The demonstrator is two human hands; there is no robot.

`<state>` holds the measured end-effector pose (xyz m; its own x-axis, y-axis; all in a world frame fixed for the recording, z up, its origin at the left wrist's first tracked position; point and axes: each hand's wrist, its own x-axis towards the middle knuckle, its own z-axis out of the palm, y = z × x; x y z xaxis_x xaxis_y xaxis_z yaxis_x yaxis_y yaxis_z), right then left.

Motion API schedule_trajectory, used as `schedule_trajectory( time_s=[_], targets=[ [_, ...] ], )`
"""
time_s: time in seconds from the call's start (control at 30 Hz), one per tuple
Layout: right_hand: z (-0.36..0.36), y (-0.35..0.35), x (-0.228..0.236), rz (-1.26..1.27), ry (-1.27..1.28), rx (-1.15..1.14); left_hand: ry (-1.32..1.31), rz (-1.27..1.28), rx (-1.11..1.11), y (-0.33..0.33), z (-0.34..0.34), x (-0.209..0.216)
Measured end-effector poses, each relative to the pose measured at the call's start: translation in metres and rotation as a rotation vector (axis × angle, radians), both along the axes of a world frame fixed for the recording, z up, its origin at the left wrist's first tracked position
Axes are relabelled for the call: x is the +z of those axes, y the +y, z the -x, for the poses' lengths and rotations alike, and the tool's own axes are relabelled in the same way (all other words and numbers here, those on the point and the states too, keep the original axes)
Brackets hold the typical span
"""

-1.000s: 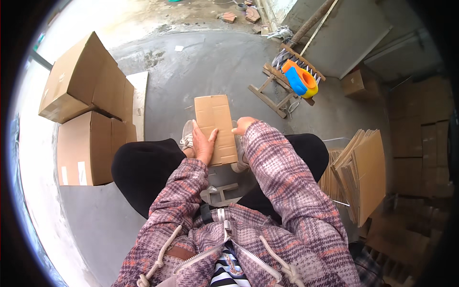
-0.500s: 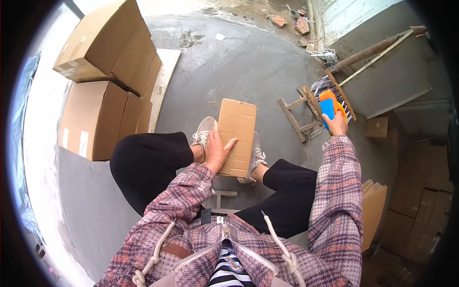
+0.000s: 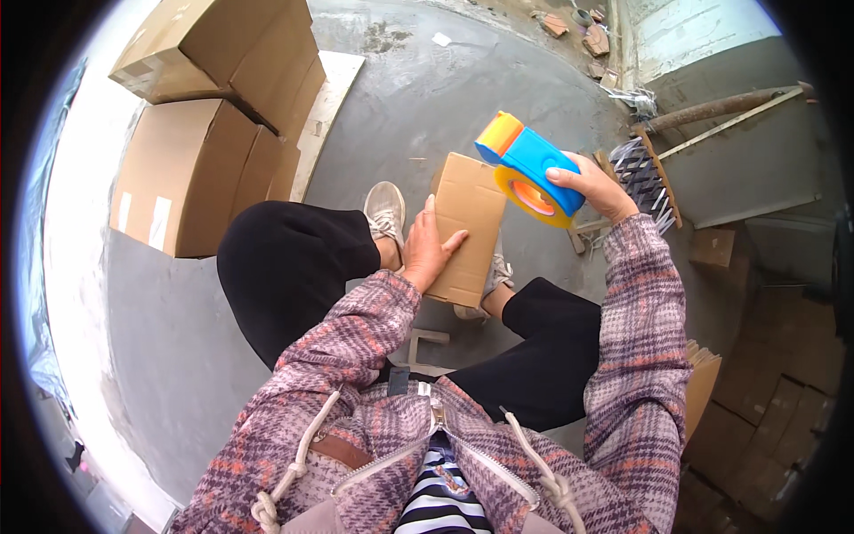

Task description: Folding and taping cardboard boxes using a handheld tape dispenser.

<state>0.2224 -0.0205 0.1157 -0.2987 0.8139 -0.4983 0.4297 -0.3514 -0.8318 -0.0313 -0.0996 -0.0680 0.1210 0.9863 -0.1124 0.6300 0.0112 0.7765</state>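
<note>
Bringing the tape dispenser (image 3: 531,158) in from the wooden stand (image 3: 659,178): right grip (image 3: 594,184) now clasps it near the far right corner of the carton (image 3: 470,209), so both are in hand. Left grip (image 3: 429,249) holds carton's left side, between the shoes (image 3: 384,209). Hidden: carton underside, right fingers behind dispenser.

Seen from the wearer's own head, a wide fisheye camera, the left one of a side-by-side pair, looks down and forward over a pink-and-purple plaid jacket (image 3: 382,423), nearest of all along the lower edge. The bare left hand (image 3: 430,247) and bare right hand (image 3: 594,184) lie farther off, around mid-frame. Beyond them, the smooth grey floor (image 3: 427,98) recedes toward the top, with stacked brown cardboard boxes (image 3: 191,169) toward the dark, rounded left rim.
</note>
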Motion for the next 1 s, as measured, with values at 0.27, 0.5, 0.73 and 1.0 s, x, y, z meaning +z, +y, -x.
schedule_trajectory(
  time_s=[0.27, 0.5, 0.73, 1.0],
  targets=[
    [0.043, 0.034, -0.038, 0.084, -0.133, 0.227, -0.015, 0.057, 0.018, -0.005, -0.003, -0.003],
    [0.049, 0.04, -0.055, 0.083, -0.198, 0.298, -0.058, 0.016, 0.01, -0.005, -0.002, -0.003],
    [0.066, 0.045, -0.048, 0.261, -0.073, 0.253, -0.763, 0.104, 0.342, 0.048, 0.02, -0.032],
    [0.062, 0.043, -0.048, 0.239, -0.135, 0.254, -1.114, 0.766, 0.209, 0.103, 0.031, 0.015]
  ],
)
